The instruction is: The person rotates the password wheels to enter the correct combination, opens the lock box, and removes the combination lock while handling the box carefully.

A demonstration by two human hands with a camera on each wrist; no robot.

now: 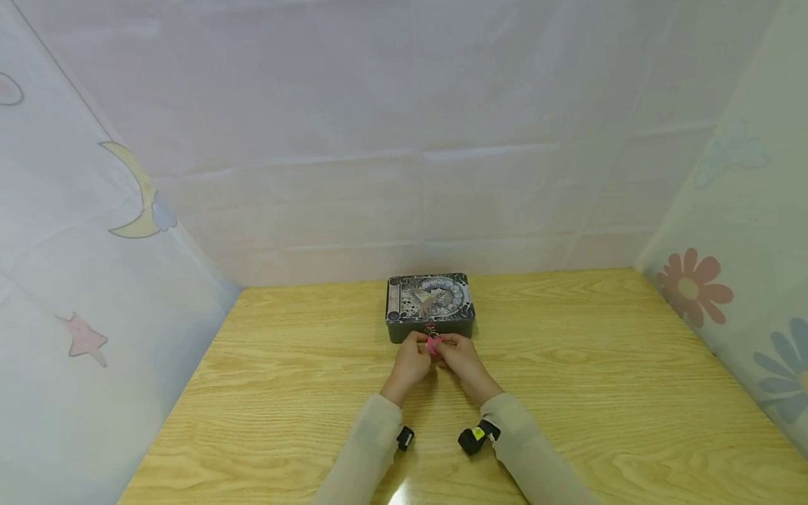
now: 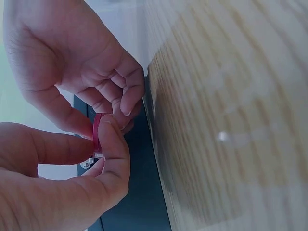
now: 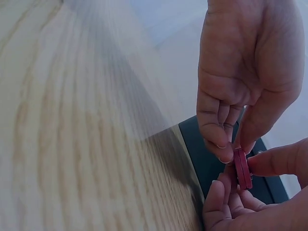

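A dark tin box [image 1: 431, 298] with an ornate printed lid stands near the back edge of the table, its front towards me. A small pink-red padlock [image 1: 433, 344] hangs by its metal shackle at the front clasp. My left hand [image 1: 412, 362] pinches the padlock [image 2: 97, 130] between thumb and finger from the left. From the other side my right hand [image 1: 466, 361] pinches it too, fingertips right at its body [image 3: 243, 169]. In both wrist views the fingers cover much of the padlock; its keyhole is hidden.
The light wood table [image 1: 303, 393] spreads to both sides of the box. Behind it hangs a pale cloth backdrop [image 1: 353, 189], with printed side sheets left and right. Black wrist straps with cameras [image 1: 472, 440] sit on both sleeves.
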